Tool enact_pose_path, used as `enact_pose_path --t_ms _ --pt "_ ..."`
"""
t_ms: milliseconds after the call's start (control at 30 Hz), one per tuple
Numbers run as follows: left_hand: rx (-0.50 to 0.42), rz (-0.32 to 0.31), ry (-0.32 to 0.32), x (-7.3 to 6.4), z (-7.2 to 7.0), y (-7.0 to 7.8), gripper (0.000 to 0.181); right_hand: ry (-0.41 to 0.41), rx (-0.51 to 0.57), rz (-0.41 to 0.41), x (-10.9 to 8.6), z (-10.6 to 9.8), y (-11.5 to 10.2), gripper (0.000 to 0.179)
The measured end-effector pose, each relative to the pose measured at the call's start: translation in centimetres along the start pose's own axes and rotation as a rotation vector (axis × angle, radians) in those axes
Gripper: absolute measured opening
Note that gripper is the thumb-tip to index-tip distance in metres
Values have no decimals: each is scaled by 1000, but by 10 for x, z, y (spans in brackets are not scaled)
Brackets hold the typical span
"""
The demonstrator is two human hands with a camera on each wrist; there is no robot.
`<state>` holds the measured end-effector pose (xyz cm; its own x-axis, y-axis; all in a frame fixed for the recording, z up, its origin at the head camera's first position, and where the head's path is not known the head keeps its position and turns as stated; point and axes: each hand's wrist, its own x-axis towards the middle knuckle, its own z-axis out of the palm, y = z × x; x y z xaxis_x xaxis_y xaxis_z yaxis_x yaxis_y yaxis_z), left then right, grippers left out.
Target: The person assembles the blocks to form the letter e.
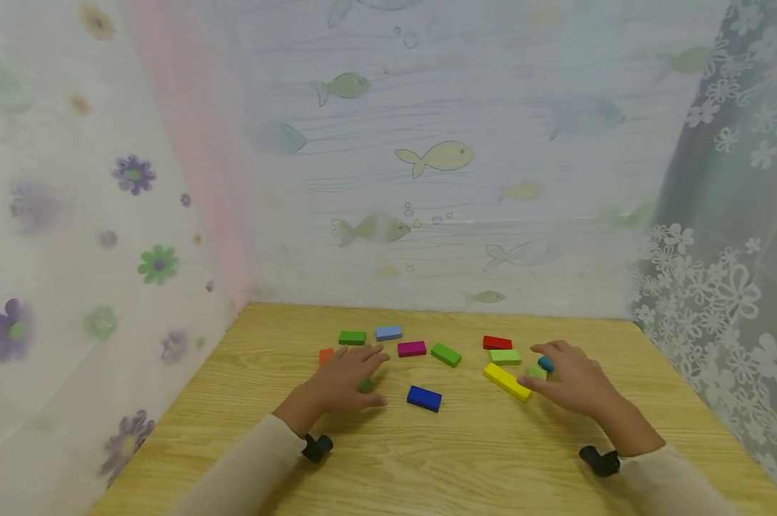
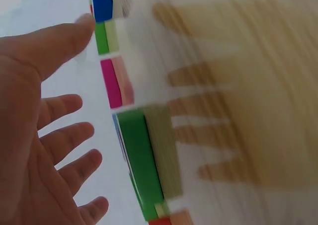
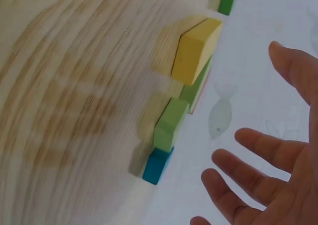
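My left hand (image 1: 343,381), fingers spread, hovers over the left group of blocks. A green block (image 2: 140,160) lies beneath it, mostly hidden in the head view, and an orange block (image 1: 326,356) peeks out behind. To its right lies a dark blue block (image 1: 423,398). My right hand (image 1: 572,381) is spread over the right group with nothing in its grasp. Nearest to it are a long yellow block (image 1: 507,382), a light green block (image 3: 171,123) and a teal-blue block (image 3: 158,165), the last two partly covered in the head view.
Farther back on the wooden table (image 1: 466,459) lie a green block (image 1: 353,337), a light blue one (image 1: 388,333), a magenta one (image 1: 411,349) and another green one (image 1: 446,355). At right are red (image 1: 497,342) and lime (image 1: 504,357) blocks. A fish-patterned curtain (image 1: 440,215) hangs behind.
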<state>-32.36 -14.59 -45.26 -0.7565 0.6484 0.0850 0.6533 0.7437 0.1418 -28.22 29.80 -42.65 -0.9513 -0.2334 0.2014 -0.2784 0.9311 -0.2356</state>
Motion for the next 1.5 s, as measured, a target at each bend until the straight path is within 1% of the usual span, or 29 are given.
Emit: enact_pose_path --t_ms 100,233,367,600,700,833,1000,1167,1300,1400,1500 --pt "28 9 -14 6 3 7 79 0 23 -4 2 4 -3 78" --pt "43 31 -17 14 7 16 77 -15 71 -11 6 8 -9 74" --pt "28 45 -11 22 10 23 71 -42 106 1 10 11 -15 71" --pt "-78 21 -53 33 17 33 63 -83 166 43 16 18 -21 62" --pt "-95 8 -60 37 18 37 61 -110 186 53 19 21 -22 62" --pt "-101 13 -59 41 18 43 58 -123 186 62 21 22 -24 60" --pt "-124 45 -56 41 16 48 53 -104 169 35 21 24 -28 54" --pt "-136 79 -51 41 14 49 44 -96 154 19 23 30 -28 43" --pt "-151 100 -47 43 16 48 37 -103 138 27 23 32 -27 42" --pt "-174 98 -45 44 19 49 34 -111 138 48 22 32 -27 42" --pt "-187 76 -47 43 19 51 32 -120 160 64 21 33 -27 41"
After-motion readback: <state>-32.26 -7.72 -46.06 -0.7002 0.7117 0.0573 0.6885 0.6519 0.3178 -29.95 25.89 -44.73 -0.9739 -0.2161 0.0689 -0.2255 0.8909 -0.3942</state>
